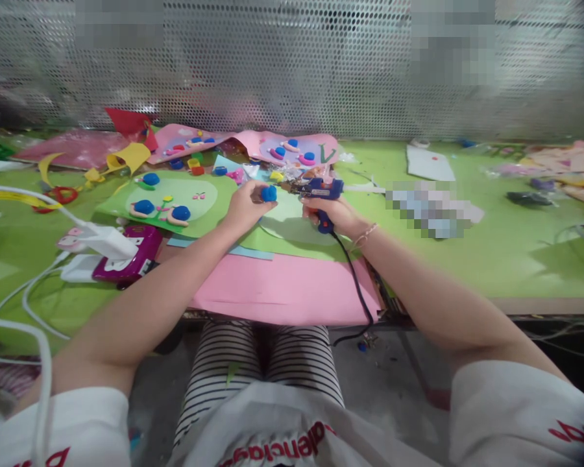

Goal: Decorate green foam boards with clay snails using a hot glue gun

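Between the fingertips of my left hand [248,206] is a small blue piece [268,193]. My right hand [331,213] is wrapped round a dark blue glue gun [325,189], whose nozzle points left toward the blue piece. A white stick comes out of the gun's back, and its black cord [355,279] hangs over the table edge. Both hands are above a green sheet [243,233] with paler rounded areas. On the left part of that sheet are blue and beige shapes [180,213] and a green stem with a yellow top.
A purple power strip [135,259] with white plugs and cables is at the left. Red scissors [61,198] lie beyond it. Pink decorated sheets [253,144] rest at the back, near the perforated metal panel [292,78]. Pink sheets [282,285] lie along the front edge.
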Tool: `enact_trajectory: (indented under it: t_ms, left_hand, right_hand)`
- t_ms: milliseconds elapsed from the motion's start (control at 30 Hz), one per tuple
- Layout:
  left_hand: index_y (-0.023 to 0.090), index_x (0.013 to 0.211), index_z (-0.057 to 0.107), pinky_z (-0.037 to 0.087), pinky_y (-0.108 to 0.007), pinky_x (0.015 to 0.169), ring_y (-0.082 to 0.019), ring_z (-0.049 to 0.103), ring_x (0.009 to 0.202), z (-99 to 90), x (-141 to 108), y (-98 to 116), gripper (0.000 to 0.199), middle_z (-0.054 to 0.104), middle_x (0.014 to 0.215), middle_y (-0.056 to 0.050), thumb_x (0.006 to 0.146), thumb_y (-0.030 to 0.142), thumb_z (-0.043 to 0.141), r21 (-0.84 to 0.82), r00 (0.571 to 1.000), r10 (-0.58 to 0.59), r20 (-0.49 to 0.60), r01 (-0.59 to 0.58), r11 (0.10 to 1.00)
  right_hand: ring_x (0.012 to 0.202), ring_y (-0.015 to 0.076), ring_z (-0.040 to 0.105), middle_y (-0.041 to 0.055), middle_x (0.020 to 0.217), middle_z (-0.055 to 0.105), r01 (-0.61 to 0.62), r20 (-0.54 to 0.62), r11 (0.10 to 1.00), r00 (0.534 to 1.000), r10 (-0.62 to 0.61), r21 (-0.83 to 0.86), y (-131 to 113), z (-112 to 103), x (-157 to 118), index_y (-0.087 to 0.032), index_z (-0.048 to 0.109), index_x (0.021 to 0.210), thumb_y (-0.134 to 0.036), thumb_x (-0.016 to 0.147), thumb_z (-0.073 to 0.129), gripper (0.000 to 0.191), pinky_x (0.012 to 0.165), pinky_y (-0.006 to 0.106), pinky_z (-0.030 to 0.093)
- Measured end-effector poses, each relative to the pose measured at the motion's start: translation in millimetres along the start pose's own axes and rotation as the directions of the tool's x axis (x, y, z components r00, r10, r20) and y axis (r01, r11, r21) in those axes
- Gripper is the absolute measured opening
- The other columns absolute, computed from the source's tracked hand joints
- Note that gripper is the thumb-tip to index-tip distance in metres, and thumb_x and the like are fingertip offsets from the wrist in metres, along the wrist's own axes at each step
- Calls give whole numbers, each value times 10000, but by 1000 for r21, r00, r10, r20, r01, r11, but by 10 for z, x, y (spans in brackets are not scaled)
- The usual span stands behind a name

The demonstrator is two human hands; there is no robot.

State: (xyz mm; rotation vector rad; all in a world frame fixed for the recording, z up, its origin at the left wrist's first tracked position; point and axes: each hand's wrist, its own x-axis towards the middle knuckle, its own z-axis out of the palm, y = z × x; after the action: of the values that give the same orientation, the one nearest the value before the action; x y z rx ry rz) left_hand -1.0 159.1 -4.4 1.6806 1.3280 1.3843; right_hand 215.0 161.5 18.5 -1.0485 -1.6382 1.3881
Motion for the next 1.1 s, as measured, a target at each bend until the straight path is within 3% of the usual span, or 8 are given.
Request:
enact_trajectory:
  t_ms: [533, 1100]
  left_hand:
    - [161, 873, 583, 495, -310, 813, -159, 637, 800, 3, -13, 153, 363, 677, 860, -36, 567, 135, 776, -132, 985, -171, -3, 169, 977]
    - [187, 876, 560, 472, -255, 708, -126, 604, 709, -19, 18, 58, 396, 650, 847, -4, 554, 125, 782, -133, 993, -116, -30, 111, 985]
  right_hand:
    - [437, 78, 436, 14, 534, 534, -25, -11, 1000, 1000, 26, 7, -42, 28, -24, -135, 604, 561, -378, 670, 715, 288, 413, 228, 324]
    - [436, 74, 429, 16, 524, 537, -20, -24, 1000, 1000, 20, 0, -31, 23, -19, -138, 611, 544, -368, 678, 706, 282, 397, 212, 324]
